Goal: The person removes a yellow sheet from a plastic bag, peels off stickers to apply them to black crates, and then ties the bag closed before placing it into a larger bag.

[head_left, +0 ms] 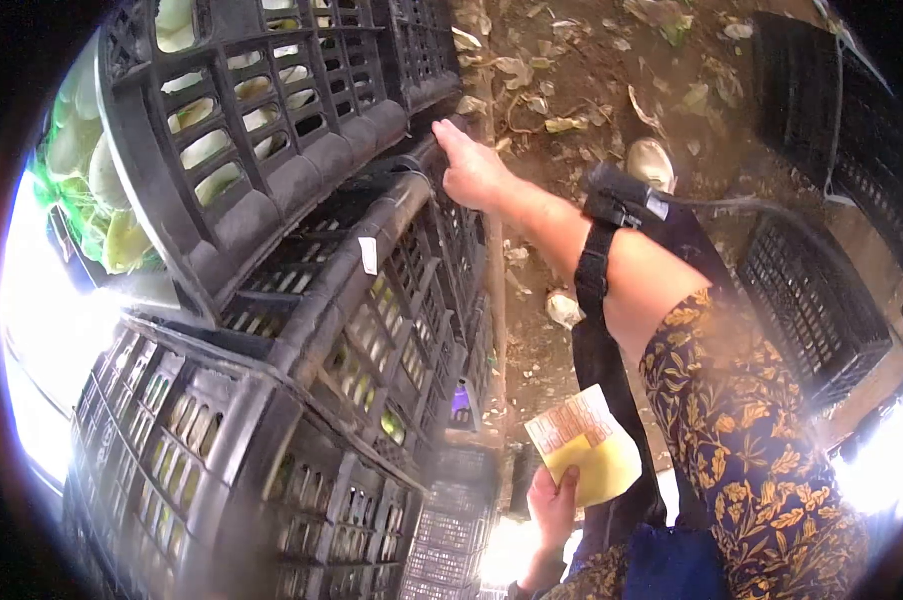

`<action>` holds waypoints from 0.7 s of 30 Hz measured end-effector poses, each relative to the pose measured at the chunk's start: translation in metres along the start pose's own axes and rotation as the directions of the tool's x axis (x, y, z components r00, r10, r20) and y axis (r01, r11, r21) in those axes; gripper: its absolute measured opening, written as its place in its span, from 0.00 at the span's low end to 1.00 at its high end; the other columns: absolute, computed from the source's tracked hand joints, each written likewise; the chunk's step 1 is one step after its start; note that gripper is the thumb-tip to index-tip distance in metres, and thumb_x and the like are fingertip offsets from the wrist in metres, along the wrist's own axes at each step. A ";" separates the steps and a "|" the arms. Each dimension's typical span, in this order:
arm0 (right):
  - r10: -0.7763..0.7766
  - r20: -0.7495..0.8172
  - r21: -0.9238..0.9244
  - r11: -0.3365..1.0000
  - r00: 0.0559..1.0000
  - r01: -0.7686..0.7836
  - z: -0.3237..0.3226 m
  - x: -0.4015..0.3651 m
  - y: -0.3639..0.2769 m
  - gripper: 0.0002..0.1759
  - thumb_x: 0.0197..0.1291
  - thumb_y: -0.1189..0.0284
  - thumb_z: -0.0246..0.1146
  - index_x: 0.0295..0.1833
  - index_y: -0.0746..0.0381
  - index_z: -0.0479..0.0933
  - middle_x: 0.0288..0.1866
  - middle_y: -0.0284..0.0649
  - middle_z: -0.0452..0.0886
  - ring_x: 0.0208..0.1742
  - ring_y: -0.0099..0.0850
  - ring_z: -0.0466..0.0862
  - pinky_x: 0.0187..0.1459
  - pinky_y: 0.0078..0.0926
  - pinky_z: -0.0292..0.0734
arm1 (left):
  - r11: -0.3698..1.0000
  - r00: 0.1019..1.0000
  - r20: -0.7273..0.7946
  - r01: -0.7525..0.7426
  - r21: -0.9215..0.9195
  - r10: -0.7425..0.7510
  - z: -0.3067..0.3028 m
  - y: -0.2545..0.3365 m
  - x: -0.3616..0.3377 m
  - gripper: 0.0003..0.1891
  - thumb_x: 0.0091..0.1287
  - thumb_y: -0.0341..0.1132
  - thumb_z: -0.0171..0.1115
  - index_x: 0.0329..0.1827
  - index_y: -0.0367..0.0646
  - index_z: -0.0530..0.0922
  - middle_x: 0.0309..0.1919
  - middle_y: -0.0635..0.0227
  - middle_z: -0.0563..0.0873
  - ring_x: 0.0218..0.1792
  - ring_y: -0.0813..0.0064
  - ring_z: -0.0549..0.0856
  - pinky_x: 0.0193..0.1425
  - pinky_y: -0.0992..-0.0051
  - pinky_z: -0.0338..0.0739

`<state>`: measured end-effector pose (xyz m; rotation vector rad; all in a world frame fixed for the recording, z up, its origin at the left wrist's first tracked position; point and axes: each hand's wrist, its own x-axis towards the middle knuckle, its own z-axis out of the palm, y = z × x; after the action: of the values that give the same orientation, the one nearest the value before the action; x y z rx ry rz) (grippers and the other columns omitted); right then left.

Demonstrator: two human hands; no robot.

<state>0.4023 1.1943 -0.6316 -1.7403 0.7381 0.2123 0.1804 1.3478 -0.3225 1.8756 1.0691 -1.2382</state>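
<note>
Beside the lower corner of the upper black crate (344, 140), in the head view, the right hand (472, 175) is open, fingers extended and close together; whether they touch the crate cannot be told. A flat palm would best spread any pressure. The left hand (552, 505) pinches the yellow paper (607, 468) under its thumb — the sheet juts beyond the fingers — and a light, firm hold should limit creasing.

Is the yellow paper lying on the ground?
No, one hand is holding the yellow paper by its edge.
</note>
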 end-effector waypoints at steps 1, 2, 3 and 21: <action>0.000 0.135 -0.066 0.998 0.991 0.009 -0.016 -0.005 -0.004 0.33 0.52 0.80 0.47 0.68 0.69 0.57 0.71 0.55 0.59 0.70 0.45 0.62 0.68 0.36 0.61 | 0.993 1.000 0.003 0.003 0.115 -0.003 -0.002 0.004 -0.003 0.13 0.65 0.34 0.60 0.49 0.37 0.78 0.40 0.67 0.85 0.41 0.80 0.81 0.48 0.77 0.74; 0.003 0.256 -0.137 0.990 0.967 0.034 -0.034 -0.006 -0.009 0.33 0.52 0.80 0.46 0.68 0.69 0.57 0.70 0.54 0.59 0.70 0.46 0.63 0.68 0.36 0.61 | 0.993 1.000 0.015 -0.007 0.119 0.006 -0.003 0.013 -0.003 0.13 0.65 0.34 0.60 0.49 0.37 0.78 0.40 0.67 0.85 0.41 0.80 0.81 0.48 0.77 0.74; 0.026 0.260 -0.138 0.990 0.965 0.010 -0.037 -0.018 0.002 0.31 0.53 0.77 0.49 0.67 0.67 0.61 0.67 0.53 0.65 0.65 0.48 0.69 0.65 0.37 0.65 | 0.944 0.994 0.013 -0.109 0.311 0.111 -0.003 0.023 -0.005 0.12 0.64 0.33 0.60 0.48 0.37 0.78 0.40 0.66 0.84 0.42 0.79 0.81 0.48 0.75 0.74; 0.109 0.074 0.625 0.770 0.991 -0.131 -0.245 -0.500 -0.155 0.15 0.56 0.67 0.64 0.43 0.68 0.80 0.37 0.39 0.82 0.41 0.24 0.79 0.45 0.25 0.74 | 0.720 0.503 0.565 -0.644 -0.260 0.654 -0.046 0.052 -0.161 0.18 0.65 0.23 0.54 0.58 0.35 0.68 0.49 0.59 0.80 0.50 0.69 0.81 0.57 0.69 0.76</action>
<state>0.0427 1.1703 -0.1802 -1.0429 0.7854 0.0638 0.2091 1.3176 -0.1524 1.4263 -0.0379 -1.2089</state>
